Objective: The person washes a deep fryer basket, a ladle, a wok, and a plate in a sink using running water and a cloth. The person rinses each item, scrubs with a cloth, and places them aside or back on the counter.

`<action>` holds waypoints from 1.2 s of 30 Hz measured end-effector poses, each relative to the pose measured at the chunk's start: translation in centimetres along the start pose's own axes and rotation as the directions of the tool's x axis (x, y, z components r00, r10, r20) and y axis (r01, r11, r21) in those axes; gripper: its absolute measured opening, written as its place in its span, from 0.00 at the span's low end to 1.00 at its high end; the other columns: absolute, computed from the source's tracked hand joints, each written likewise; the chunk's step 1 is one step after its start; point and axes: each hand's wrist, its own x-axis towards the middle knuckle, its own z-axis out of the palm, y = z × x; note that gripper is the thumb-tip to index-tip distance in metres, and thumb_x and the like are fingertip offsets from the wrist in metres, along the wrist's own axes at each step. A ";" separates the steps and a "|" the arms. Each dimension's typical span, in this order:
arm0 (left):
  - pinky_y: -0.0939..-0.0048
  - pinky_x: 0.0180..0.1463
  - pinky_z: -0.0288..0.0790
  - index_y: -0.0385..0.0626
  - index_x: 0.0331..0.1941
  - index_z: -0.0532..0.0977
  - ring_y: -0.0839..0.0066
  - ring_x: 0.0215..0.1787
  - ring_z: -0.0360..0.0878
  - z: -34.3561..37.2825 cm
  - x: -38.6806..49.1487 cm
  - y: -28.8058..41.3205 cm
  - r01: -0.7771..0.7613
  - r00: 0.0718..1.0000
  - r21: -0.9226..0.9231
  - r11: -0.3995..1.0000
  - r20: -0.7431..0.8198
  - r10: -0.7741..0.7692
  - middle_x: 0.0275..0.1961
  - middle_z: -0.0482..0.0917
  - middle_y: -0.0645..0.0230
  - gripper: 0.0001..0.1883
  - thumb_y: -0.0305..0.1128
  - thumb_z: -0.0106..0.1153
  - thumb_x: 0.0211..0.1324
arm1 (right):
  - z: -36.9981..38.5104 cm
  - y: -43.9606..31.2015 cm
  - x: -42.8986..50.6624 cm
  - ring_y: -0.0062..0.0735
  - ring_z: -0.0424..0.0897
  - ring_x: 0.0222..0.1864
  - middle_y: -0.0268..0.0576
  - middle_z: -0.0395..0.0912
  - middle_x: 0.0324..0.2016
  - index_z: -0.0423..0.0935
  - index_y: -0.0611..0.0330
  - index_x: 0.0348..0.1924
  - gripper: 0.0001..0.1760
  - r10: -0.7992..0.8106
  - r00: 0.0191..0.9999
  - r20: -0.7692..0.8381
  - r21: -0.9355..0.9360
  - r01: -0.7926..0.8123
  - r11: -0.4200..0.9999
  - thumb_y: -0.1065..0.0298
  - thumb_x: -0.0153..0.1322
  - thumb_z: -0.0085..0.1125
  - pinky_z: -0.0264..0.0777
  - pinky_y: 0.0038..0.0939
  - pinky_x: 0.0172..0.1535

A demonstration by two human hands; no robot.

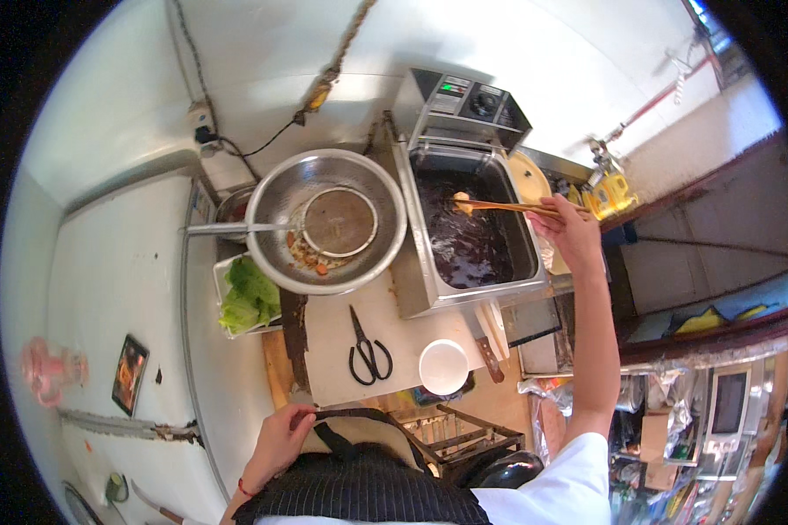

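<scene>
My right hand [565, 230] holds a pair of wooden chopsticks [499, 205] over a stainless steel electric fryer [443, 295]. At the chopsticks' tips is a small pale golden piece of food [462, 202], at or just above the dark oil [473, 252]; whether it touches the oil is unclear. Down by the front of my striped black apron [368, 489], my left hand [284, 436] has its fingers bent near the corner of a white cutting board [400, 348]. What those fingers touch cannot be made out. Black-handled scissors [368, 357] and a white bowl [444, 367] rest on the board.
Left of the fryer stands a perforated metal colander [325, 283] with a strainer [340, 222] and food scraps inside. Lettuce [249, 295] fills a white tray. A knife [490, 359] lies right of the bowl. A phone [131, 374] is on the white surface at left.
</scene>
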 end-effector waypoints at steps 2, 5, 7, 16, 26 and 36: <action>0.72 0.40 0.73 0.38 0.43 0.76 0.71 0.35 0.81 -0.1 -0.5 0.0 0.010 1.000 -0.038 0.999 -0.017 -0.011 0.34 0.82 0.58 0.11 0.33 0.55 0.61 | 0.7 -1.2 -1.1 0.43 0.83 0.36 0.61 0.79 0.34 0.72 0.79 0.41 0.18 -0.004 1.000 0.007 0.074 0.003 0.997 0.65 0.75 0.48 0.81 0.33 0.40; 0.72 0.41 0.74 0.38 0.44 0.76 0.71 0.35 0.81 -0.1 -1.3 0.1 0.016 0.998 -0.064 0.998 -0.055 -0.019 0.35 0.82 0.58 0.12 0.33 0.56 0.61 | 2.8 -2.1 -2.5 0.44 0.83 0.37 0.59 0.79 0.35 0.73 0.77 0.42 0.18 -0.041 0.996 0.083 0.072 0.035 0.997 0.64 0.75 0.48 0.80 0.34 0.43; 0.72 0.41 0.74 0.38 0.44 0.76 0.71 0.36 0.81 0.0 -1.9 0.0 0.023 0.996 -0.073 0.997 -0.083 -0.029 0.36 0.82 0.57 0.12 0.33 0.56 0.61 | 5.0 -1.5 -3.2 0.44 0.83 0.37 0.58 0.80 0.35 0.74 0.76 0.42 0.18 -0.024 0.978 0.207 0.134 -0.004 0.991 0.64 0.75 0.48 0.81 0.34 0.41; 0.72 0.41 0.73 0.39 0.43 0.77 0.72 0.35 0.80 0.4 -5.4 -1.7 0.090 0.966 -0.142 0.986 -0.227 -0.122 0.36 0.82 0.59 0.12 0.34 0.56 0.61 | 15.1 6.5 -6.0 0.42 0.84 0.34 0.55 0.80 0.34 0.75 0.74 0.42 0.18 0.021 0.911 0.411 0.060 -0.050 0.997 0.63 0.75 0.49 0.82 0.33 0.37; 0.73 0.40 0.73 0.41 0.40 0.77 0.74 0.33 0.79 -7.4 -10.7 -9.6 0.114 0.791 -0.089 0.989 -0.594 -0.145 0.32 0.82 0.62 0.12 0.34 0.61 0.55 | 19.2 3.9 -10.9 0.23 0.79 0.29 0.42 0.78 0.35 0.77 0.70 0.42 0.15 -0.249 0.770 0.587 -0.186 0.428 0.884 0.65 0.76 0.46 0.74 0.22 0.35; 0.58 0.63 0.60 0.40 0.61 0.62 0.58 0.61 0.65 -24.7 -10.2 -23.0 0.388 0.516 0.435 0.813 -0.833 0.200 0.58 0.69 0.54 0.47 0.45 0.73 0.34 | 28.3 7.4 -14.0 0.49 0.72 0.49 0.50 0.71 0.48 0.73 0.61 0.50 0.24 -0.106 0.399 0.911 -0.372 0.904 0.212 0.78 0.60 0.64 0.68 0.38 0.50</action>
